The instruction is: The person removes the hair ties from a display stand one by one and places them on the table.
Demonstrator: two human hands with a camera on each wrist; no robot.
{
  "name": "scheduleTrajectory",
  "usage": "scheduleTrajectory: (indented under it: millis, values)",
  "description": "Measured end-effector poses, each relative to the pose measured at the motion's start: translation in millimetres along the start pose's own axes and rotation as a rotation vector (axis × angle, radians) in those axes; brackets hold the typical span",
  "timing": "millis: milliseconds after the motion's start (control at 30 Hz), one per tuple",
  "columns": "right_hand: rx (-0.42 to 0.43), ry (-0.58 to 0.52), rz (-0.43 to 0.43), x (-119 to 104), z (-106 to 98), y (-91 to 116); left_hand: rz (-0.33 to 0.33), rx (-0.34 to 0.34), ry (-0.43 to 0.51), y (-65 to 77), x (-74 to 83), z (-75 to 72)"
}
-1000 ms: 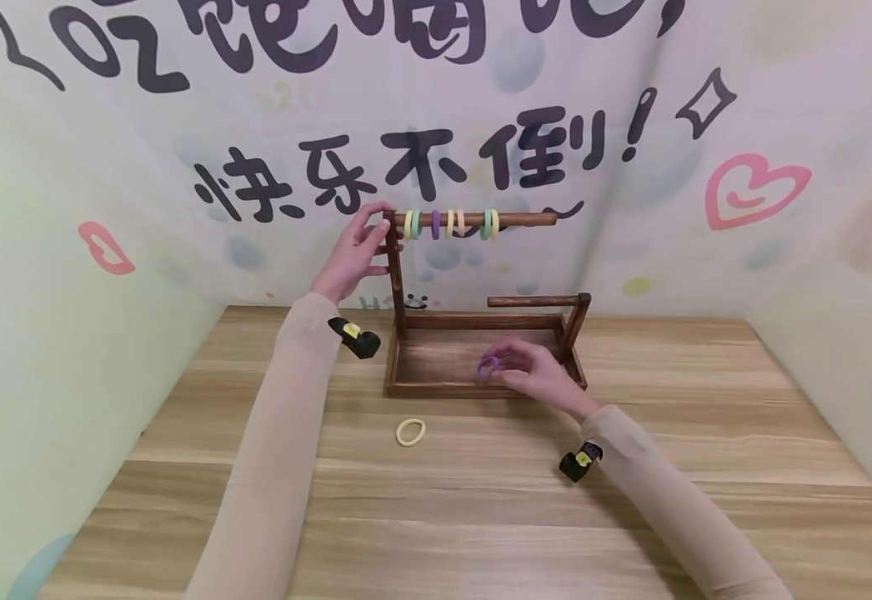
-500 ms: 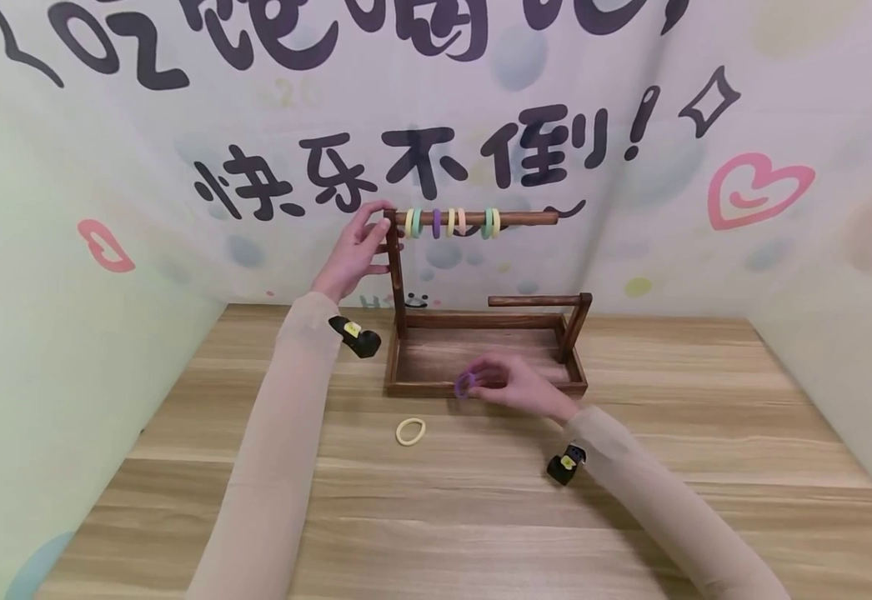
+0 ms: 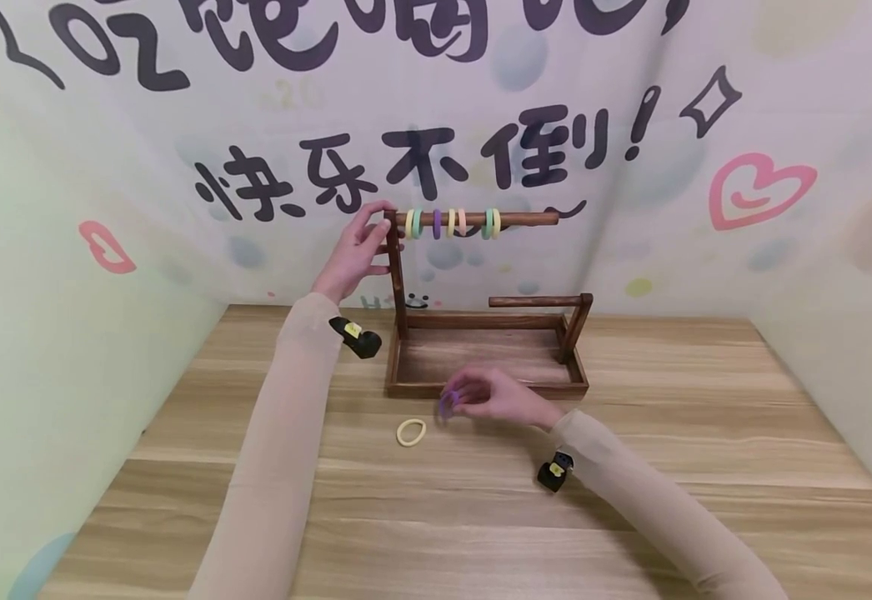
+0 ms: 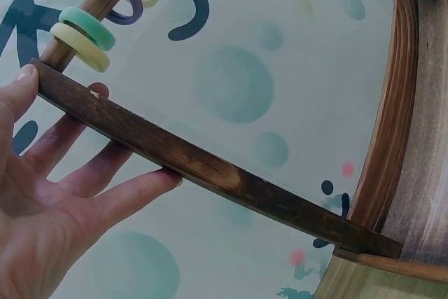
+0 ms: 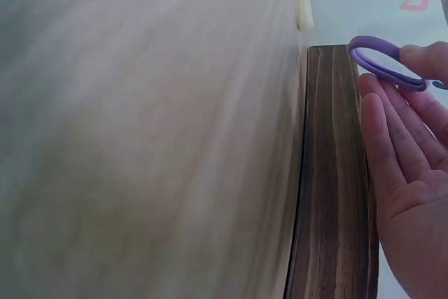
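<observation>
Purple round band (image 5: 376,41) sits pinched in the inward-reaching right hand (image 3: 499,397), near the front of the dark-brown wooden rack (image 3: 417,391), whose tall post (image 4: 168,143) the raised left hand (image 3: 352,254) grips, fingers spread

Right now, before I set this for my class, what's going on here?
A person's right grip pinches a purple ring near the front edge of a wooden tray. The left grip holds the taller post near its top. Seven rings in several colors hang on the upper bar, and one pale yellow ring lies on the table in front of the tray.
</observation>
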State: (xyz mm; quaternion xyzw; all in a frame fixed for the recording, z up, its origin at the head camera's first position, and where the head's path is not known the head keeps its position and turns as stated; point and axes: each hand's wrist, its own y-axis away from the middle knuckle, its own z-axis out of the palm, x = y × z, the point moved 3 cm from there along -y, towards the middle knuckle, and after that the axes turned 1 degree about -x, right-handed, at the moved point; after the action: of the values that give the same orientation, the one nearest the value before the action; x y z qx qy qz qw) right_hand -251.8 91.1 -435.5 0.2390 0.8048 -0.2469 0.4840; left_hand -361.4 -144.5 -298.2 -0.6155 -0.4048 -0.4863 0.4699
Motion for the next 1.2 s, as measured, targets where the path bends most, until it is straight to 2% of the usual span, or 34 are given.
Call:
scheduleTrajectory:
  millis: [400, 600, 867, 1200]
  values:
    - [-0.11, -0.067, 0.024, 4.3, 10.6, -4.5, 0.002, 0.0, 0.0, -0.7, 1.1, 0.0]
    - [-0.144, -0.026, 0.041, 5.2, 13.3, -6.0, 0.002, -0.003, -0.011, -0.8, 0.6, -0.8]
    - [-0.19, -0.035, 0.078, 5.6, 17.9, -7.4, 0.005, -0.003, -0.026, -0.9, -0.8, -1.4]
    - [-0.183, 0.111, 0.063, 7.3, 17.4, -9.1, 0.006, -0.008, -0.025, -1.5, -0.4, -1.6]
